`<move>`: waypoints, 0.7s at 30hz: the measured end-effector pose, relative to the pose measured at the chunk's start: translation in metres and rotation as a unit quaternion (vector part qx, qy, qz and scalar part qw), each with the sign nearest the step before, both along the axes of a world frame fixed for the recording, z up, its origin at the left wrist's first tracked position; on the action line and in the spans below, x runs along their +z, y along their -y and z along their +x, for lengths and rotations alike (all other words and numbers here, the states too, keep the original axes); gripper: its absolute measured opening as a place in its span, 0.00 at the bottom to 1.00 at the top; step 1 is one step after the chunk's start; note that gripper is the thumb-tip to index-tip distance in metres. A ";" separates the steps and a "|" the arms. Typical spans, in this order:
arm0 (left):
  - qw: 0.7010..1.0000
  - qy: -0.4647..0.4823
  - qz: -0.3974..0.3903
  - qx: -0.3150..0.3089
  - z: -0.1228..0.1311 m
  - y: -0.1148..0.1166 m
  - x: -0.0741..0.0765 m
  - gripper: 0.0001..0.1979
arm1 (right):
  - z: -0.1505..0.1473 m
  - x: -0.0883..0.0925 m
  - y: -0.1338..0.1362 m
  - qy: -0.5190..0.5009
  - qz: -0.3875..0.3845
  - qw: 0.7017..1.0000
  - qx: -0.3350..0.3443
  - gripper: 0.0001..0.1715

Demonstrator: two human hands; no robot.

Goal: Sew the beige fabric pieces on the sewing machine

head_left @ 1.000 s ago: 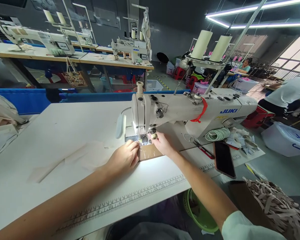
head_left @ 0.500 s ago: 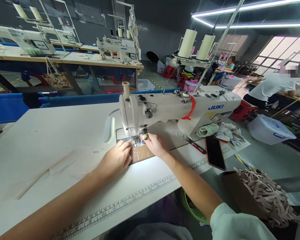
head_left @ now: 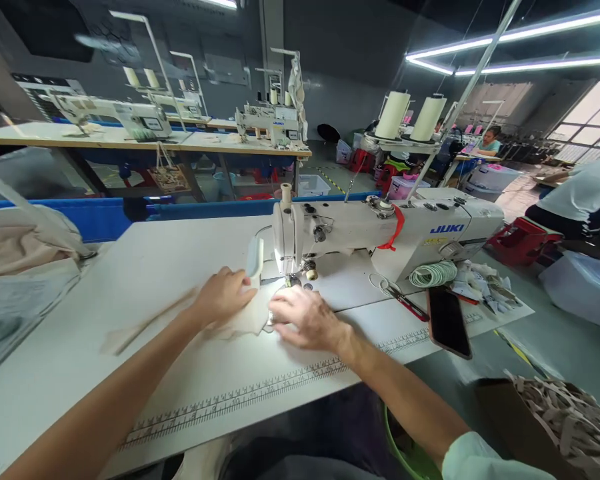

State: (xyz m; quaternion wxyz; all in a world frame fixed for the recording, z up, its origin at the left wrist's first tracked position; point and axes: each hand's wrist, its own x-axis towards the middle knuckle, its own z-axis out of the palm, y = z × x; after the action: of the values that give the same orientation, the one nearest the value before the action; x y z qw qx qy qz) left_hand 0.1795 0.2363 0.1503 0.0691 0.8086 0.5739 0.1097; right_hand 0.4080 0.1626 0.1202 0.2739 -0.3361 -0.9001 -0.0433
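Note:
A white JUKI sewing machine stands on the table in front of me, its needle area lit. My left hand lies left of the needle, with its fingers curled onto a thin cream fabric piece. Just in front of the presser foot, my right hand has its fingers bent together at the fabric's right edge. Something small and pale shows under its fingertips, too little of it visible to name. A long narrow strip of the cloth trails off to the left. Behind my left fingers stands a light-blue and white upright piece.
Red-handled scissors, a phone, a coil of green cord and fabric scraps lie on the right. A printed ruler runs along the front edge. A box of strips stands lower right; piled cloth is at left.
The view has turned left. Both hands have moved leftward from the presser foot, the right one now in front of it. The brown piece under the needle is gone from sight; cream fabric lies there.

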 end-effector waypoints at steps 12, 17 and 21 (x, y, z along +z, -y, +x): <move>0.894 0.228 -0.385 -0.009 -0.128 0.146 0.015 0.24 | -0.033 -0.040 0.137 -0.160 -0.151 0.967 0.131 0.14; 0.860 0.236 -0.453 0.004 -0.165 0.227 -0.022 0.21 | -0.015 -0.076 0.178 -0.353 -0.613 0.705 0.040 0.24; 0.890 0.267 -0.369 0.029 -0.150 0.227 -0.097 0.25 | -0.024 -0.139 0.160 -0.488 -0.638 0.581 -0.128 0.31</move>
State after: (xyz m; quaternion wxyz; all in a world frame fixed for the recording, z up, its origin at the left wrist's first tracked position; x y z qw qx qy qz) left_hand 0.0299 0.0090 0.0530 0.5100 0.6477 0.5564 0.1040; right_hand 0.3844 0.0031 -0.0189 0.3780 -0.5069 -0.3743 0.6783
